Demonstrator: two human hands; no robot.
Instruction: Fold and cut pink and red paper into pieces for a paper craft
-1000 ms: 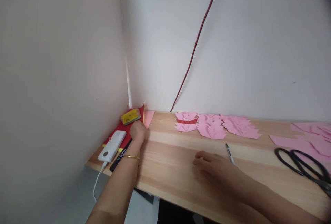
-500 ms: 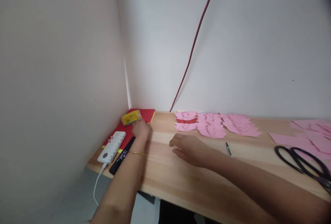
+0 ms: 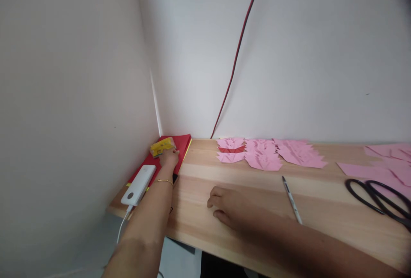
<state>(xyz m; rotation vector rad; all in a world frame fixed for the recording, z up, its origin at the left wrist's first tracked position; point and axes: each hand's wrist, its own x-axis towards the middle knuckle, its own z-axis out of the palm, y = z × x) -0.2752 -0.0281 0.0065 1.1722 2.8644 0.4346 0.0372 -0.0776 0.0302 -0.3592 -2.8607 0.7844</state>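
On our counter (image 3: 192,222), three clusters of pink paper pieces (image 3: 261,158) lie finished-looking, creased and jagged at the ends, with one red piece (image 3: 231,149) among the leftmost. At the right, flatter pink sheets (image 3: 356,170) with straighter edges lie beside the scissors (image 3: 379,201); we judge these less worked, and cannot count what is left.

Our left hand (image 3: 168,157) is over the red sheets (image 3: 183,145) in the far left corner, touching or just beside the yellow packet (image 3: 163,146); we cannot tell whether its fingers grip anything. Our right hand (image 3: 226,205) has loosely bent fingers, spread apart, holding nothing we can see.

The red sheets look smooth and matte, yellow along the edge; the packet is crinkled and glossy. The counter is pale, banded wood, the scissor loops black ovals, the pen (image 3: 292,199) slim and whitish.
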